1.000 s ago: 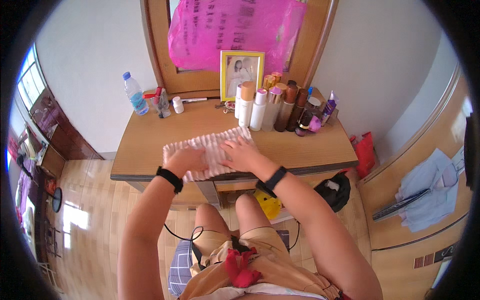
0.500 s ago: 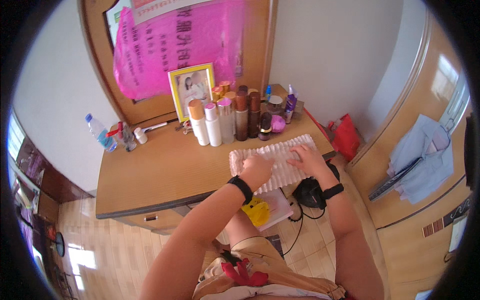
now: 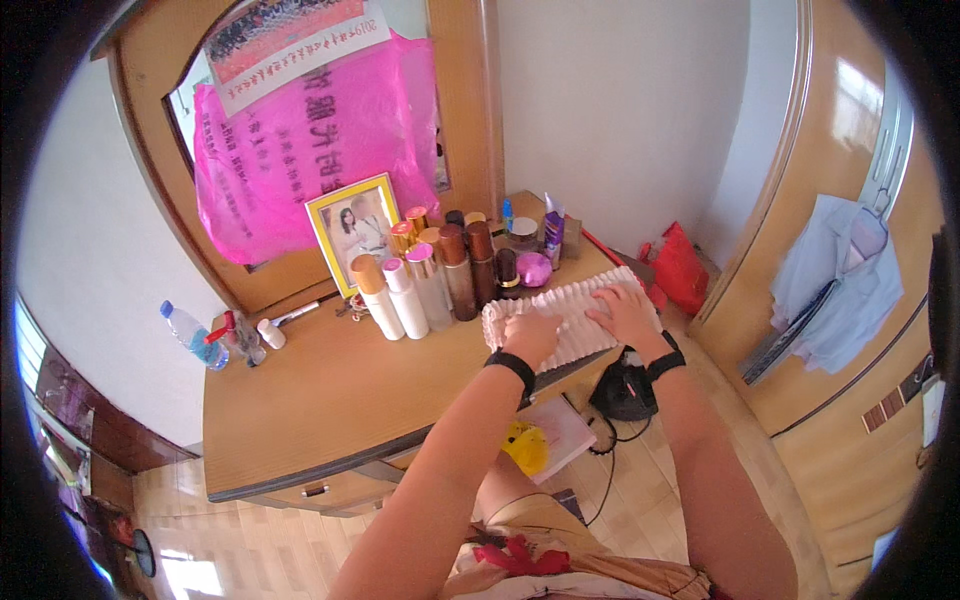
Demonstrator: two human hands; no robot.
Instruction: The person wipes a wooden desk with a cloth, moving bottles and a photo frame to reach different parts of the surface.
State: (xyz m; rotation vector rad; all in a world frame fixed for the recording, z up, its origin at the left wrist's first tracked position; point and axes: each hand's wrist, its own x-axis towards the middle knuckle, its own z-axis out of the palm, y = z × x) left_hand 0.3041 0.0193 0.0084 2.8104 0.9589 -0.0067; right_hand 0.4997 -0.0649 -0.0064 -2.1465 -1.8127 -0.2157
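A pale pink, ribbed cloth [image 3: 574,328], folded into a long strip, lies at the right front part of the wooden dresser top [image 3: 300,420]. My left hand [image 3: 530,340] presses on its left part, fingers curled closed into the fabric. On its right part rests my right hand [image 3: 626,314], fingers spread and lying on the ribs. Each wrist wears a black band. Just behind the cloth stand a pink round item [image 3: 534,269] and a small dark bottle [image 3: 507,272]. The cloth's underside is hidden.
Several cosmetic bottles [image 3: 405,300] crowd the dresser's back, beside a yellow-framed photo [image 3: 357,235]. A water bottle [image 3: 190,335] stands at the left. Below the front edge are a black bag [image 3: 622,390] with a cord and a yellow item [image 3: 527,448]. A shirt [image 3: 840,280] hangs at right.
The view has tilted up and turned. The cloth and both hands have shifted right and a little back relative to the bottles. Both hands stay on the cloth.
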